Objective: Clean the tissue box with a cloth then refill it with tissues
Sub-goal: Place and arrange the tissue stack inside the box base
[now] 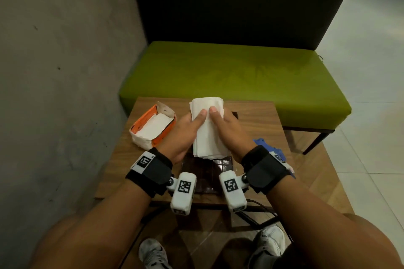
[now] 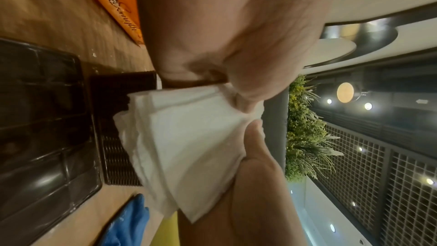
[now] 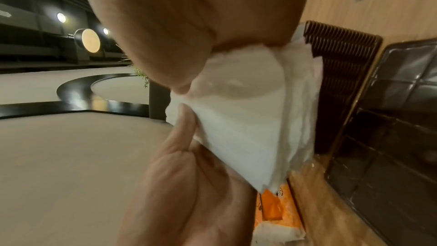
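Both hands hold one thick stack of white tissues between them, thumbs on top. My left hand grips its left edge and my right hand its right edge. The stack hovers over the dark brown tissue box on the wooden table. In the right wrist view the box's ribbed part lies beside a glossy dark panel, just under the tissues. The blue cloth lies on the table at the right, partly hidden by my right wrist.
An opened orange tissue pack with white tissues inside sits at the table's left. A green bench stands right behind the small table, a grey wall runs along the left, and cables lie on the floor by my shoes.
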Motion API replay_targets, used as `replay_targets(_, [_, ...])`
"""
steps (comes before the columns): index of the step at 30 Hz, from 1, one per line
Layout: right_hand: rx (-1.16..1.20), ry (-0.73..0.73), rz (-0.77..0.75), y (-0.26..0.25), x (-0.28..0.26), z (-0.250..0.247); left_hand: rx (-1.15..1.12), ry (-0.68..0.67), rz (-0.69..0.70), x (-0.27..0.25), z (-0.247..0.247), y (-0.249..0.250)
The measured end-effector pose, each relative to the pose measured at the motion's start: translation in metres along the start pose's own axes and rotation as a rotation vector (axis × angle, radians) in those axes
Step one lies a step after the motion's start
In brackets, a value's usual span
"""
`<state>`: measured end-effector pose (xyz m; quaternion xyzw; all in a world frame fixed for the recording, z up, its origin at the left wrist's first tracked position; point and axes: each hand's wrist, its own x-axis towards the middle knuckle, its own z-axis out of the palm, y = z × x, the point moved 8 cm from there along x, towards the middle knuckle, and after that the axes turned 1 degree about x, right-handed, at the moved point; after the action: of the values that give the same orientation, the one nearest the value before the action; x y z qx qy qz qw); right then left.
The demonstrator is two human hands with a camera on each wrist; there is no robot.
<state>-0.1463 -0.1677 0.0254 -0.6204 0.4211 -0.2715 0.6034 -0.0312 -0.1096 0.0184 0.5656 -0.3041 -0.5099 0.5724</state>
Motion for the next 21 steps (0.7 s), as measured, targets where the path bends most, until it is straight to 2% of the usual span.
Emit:
replay_targets(3, [0.049,0.093,0.000,0.003,0.002,-0.009,-0.030,0.036,-0.015,0.000,-0.002,-0.004])
replay_targets(7, [-0.096,0.048,-0.108,-0.012,-0.004,0.002,-0.020,0.044,-0.027,0.000,0.001,-0.007])
replay_targets(10, [-0.023,0.106,-0.069,-0.005,0.003,-0.005,-0.082,0.087,-0.022,0.003,-0.003,-0.007])
replay_targets(13, [0.016,0.027,-0.010,0.001,0.005,-0.001,-0.192,0.092,-0.036,0.002,-0.004,-0.006])
replay_targets(16, [0.030,0.037,0.036,0.005,0.006,-0.004,-0.263,0.070,-0.042,0.001,-0.005,-0.008])
replay_targets(19, [0.000,0.031,-0.023,-0.002,0.007,-0.013,-0.213,0.023,-0.047,0.000,-0.011,-0.006])
replay_targets(21, [-0.098,-0.052,-0.087,-0.010,0.006,-0.015,-0.174,0.025,-0.057,-0.002,-0.022,0.001])
